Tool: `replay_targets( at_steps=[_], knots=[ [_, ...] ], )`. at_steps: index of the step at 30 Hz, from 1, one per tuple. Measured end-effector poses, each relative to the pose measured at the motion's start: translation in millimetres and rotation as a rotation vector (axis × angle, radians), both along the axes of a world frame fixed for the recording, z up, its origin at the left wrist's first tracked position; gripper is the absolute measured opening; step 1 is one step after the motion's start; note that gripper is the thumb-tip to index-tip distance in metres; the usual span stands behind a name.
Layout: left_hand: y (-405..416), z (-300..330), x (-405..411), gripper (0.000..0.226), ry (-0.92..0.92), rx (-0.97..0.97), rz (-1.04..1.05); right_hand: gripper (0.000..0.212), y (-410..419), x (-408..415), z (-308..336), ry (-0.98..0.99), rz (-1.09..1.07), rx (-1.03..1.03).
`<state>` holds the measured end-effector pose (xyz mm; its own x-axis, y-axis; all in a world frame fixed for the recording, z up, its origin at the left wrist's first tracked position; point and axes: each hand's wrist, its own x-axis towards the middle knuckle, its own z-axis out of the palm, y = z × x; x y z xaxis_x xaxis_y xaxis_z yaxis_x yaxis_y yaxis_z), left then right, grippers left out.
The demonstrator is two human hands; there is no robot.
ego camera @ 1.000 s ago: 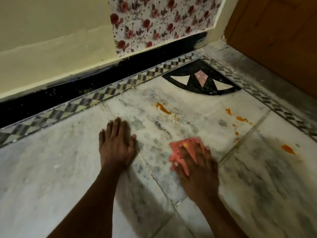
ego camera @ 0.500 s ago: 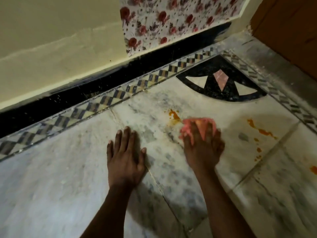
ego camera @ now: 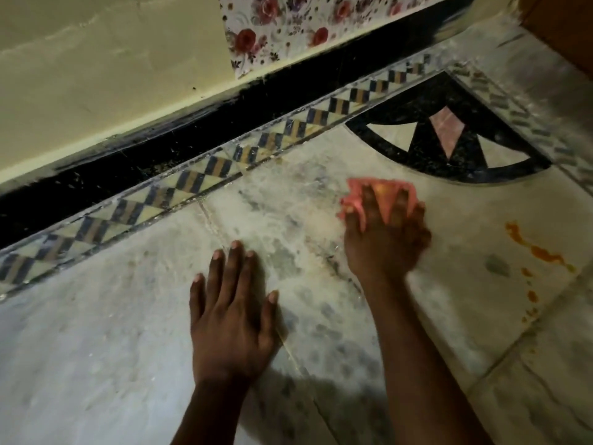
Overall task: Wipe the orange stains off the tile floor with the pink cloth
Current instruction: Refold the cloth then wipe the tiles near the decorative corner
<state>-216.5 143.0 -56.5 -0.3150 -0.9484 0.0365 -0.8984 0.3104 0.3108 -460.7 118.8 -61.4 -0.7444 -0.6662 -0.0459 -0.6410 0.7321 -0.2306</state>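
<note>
My right hand (ego camera: 385,242) presses the crumpled pink cloth (ego camera: 390,195) flat onto the marble tile floor (ego camera: 96,348), fingers spread over it; the cloth shows an orange smear between my fingers. A streak of orange stains (ego camera: 539,248) lies on the tile to the right of the cloth, with smaller orange drops (ego camera: 531,295) below it. My left hand (ego camera: 231,316) rests palm down on the floor, fingers apart, holding nothing, to the left of and nearer than the cloth.
A checkered tile border (ego camera: 205,175) and black skirting (ego camera: 128,162) run along the cream wall (ego camera: 96,75) at the back. A black fan-shaped inlay (ego camera: 449,146) fills the corner. Floral wall covering (ego camera: 305,24) hangs above; brown wood (ego camera: 564,27) stands at the top right.
My right hand slid the pink cloth forward and left over the orange stain near the border; that stain is no longer visible. My left hand stayed planted, and the view shifted closer.
</note>
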Motion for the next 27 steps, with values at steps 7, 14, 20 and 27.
replay_targets(
  at_steps=[7, 14, 20, 27],
  knots=[
    [-2.1, 2.3, 0.0, 0.071, -0.027, -0.009, 0.002, 0.056, 19.2, 52.6, 7.9, 0.054, 0.533, 0.004],
    [-1.8, 0.4, 0.0, 0.072, -0.033, -0.011, -0.005, 0.062, -22.0, -1.6, 6.3, -0.016, -0.005, -0.005],
    [-2.9, 2.5, 0.1, 0.071, -0.030, -0.021, -0.004, 0.058, -47.1, 52.6, 8.1, 0.026, 0.643, 0.023],
    [-0.8, 2.2, 0.4, 0.071, -0.023, -0.002, -0.009, 0.065, -19.9, -27.0, 5.3, 0.049, 0.232, 0.094]
  ],
)
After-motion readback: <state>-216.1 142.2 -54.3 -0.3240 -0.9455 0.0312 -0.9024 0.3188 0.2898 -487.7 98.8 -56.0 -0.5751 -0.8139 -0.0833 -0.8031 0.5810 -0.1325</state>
